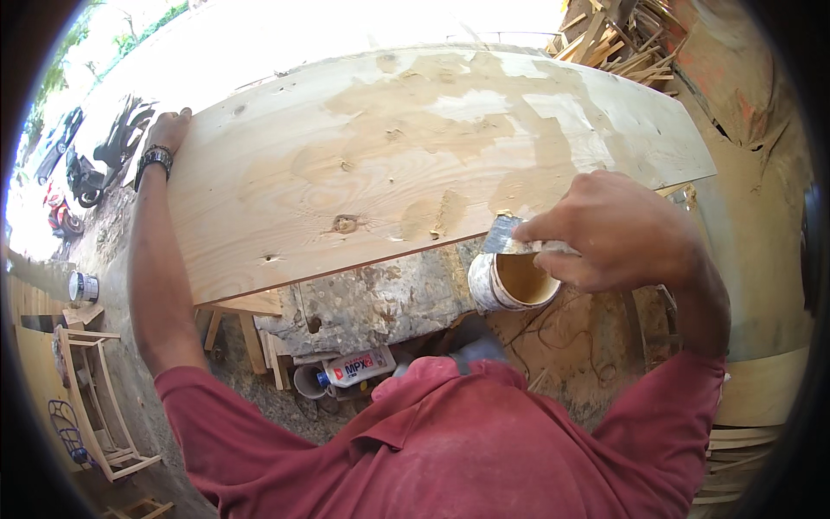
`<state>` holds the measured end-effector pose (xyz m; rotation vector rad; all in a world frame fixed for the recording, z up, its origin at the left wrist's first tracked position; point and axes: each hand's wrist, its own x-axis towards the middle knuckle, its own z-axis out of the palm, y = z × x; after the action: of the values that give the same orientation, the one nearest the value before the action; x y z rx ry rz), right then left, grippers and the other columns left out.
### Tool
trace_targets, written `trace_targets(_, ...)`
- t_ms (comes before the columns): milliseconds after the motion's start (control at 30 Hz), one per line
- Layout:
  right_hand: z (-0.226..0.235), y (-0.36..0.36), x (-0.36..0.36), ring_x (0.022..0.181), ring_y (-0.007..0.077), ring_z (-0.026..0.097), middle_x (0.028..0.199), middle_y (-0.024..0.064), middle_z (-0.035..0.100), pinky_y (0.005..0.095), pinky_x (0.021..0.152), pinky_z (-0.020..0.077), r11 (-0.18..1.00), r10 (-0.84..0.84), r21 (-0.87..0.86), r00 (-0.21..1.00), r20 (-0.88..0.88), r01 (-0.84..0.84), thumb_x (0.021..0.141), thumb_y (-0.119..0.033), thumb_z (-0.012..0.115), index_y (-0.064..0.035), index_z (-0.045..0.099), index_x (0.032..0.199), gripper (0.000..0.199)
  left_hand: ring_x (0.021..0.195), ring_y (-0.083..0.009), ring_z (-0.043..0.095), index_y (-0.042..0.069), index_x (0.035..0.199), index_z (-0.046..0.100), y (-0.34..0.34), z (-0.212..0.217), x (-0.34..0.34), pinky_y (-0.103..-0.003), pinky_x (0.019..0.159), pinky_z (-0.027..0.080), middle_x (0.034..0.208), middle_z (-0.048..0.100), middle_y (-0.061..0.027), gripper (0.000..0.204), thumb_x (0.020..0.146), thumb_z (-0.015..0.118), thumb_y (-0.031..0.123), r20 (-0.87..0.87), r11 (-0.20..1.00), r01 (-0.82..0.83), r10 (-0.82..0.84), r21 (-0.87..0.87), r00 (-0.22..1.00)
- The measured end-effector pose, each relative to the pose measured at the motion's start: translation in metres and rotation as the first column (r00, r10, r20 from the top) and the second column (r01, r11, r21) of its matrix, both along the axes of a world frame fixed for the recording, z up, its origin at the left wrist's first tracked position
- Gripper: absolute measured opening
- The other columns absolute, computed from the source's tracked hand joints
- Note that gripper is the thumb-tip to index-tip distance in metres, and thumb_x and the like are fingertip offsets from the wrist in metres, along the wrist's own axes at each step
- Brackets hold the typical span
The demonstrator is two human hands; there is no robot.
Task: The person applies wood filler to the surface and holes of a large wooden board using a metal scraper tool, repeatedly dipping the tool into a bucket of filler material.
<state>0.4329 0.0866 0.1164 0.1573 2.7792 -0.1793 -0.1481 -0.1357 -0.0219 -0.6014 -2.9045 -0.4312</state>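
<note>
A wide wooden board (285,199) lies tilted across the bench, with tan filler patches smeared over its middle and right part and several dark knots and holes. At its far left corner my left hand (170,130), a dark watch on the wrist, is closed round the edge. My right hand (609,229) grips a putty knife (501,236) by its handle, over the mouth of a round white tub (484,285) of tan paste. The knife's blade is smeared and has a dab of paste at its tip, close to the board's near edge.
Below the board is a paint-spattered bench top (372,298), with a white plastic bottle (356,367) under its near edge. Scrap wood (627,52) is piled far right. Wooden frames (99,398) and a white bucket (84,286) stand left, with motorbikes (86,177) beyond.
</note>
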Motion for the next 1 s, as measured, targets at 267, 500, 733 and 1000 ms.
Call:
trace_targets(267, -0.027, 0.002, 0.016, 0.069, 0.0388, 0.069, 0.072, 0.0236, 0.068, 0.0515, 0.075, 0.0552, 0.996, -0.091, -0.028, 0.992, -0.082, 0.089, 0.088, -0.017, 0.059, -0.0005, 0.073, 0.105, 0.027, 0.097, -0.0376, 0.072, 0.000, 0.095, 0.075, 0.008, 0.004, 0.005, -0.046, 0.091, 0.052, 0.101, 0.073, -0.0266, 0.055, 0.089, 0.051, 0.050, -0.013, 0.999, 0.052, -0.052, 0.015, 0.999)
trace_targets(500, -0.012, 0.002, 0.004, 0.070, 0.0413, 0.068, 0.071, 0.0220, 0.067, 0.0521, 0.074, 0.0542, 0.989, -0.091, -0.132, 0.977, -0.193, 0.066, 0.084, -0.018, 0.060, -0.0008, 0.072, 0.095, 0.024, 0.098, -0.0355, 0.072, -0.002, 0.095, 0.074, -0.003, -0.006, -0.014, -0.045, 0.092, 0.052, 0.100, 0.072, -0.0284, 0.057, 0.089, 0.052, 0.050, -0.089, 0.999, 0.032, -0.030, 0.025, 0.996)
trace_targets(733, -0.013, 0.006, 0.026, 0.060, 0.0378, 0.065, 0.065, 0.0192, 0.066, 0.0486, 0.067, 0.0528, 0.991, -0.071, -0.121, 0.992, -0.109, 0.057, 0.085, -0.019, 0.063, 0.0014, 0.072, 0.101, 0.028, 0.091, -0.0344, 0.071, -0.001, 0.090, 0.073, 0.002, -0.003, 0.002, -0.044, 0.089, 0.052, 0.096, 0.072, -0.0259, 0.054, 0.087, 0.053, 0.049, -0.042, 0.994, 0.059, -0.055, 0.094, 0.998)
trace_targets(1000, -0.123, -0.016, 0.016, 0.044, 0.0137, 0.054, 0.059, 0.0083, 0.062, 0.0296, 0.036, 0.0413, 0.997, -0.080, -0.067, 0.676, -0.732, 0.046, 0.094, -0.021, 0.068, 0.0034, 0.063, 0.130, 0.044, 0.084, -0.0362, 0.069, -0.001, 0.086, 0.072, 0.001, -0.011, -0.014, -0.045, 0.086, 0.051, 0.091, 0.072, -0.0255, 0.055, 0.087, 0.053, 0.050, -0.121, 0.993, 0.074, -0.063, 0.088, 0.991)
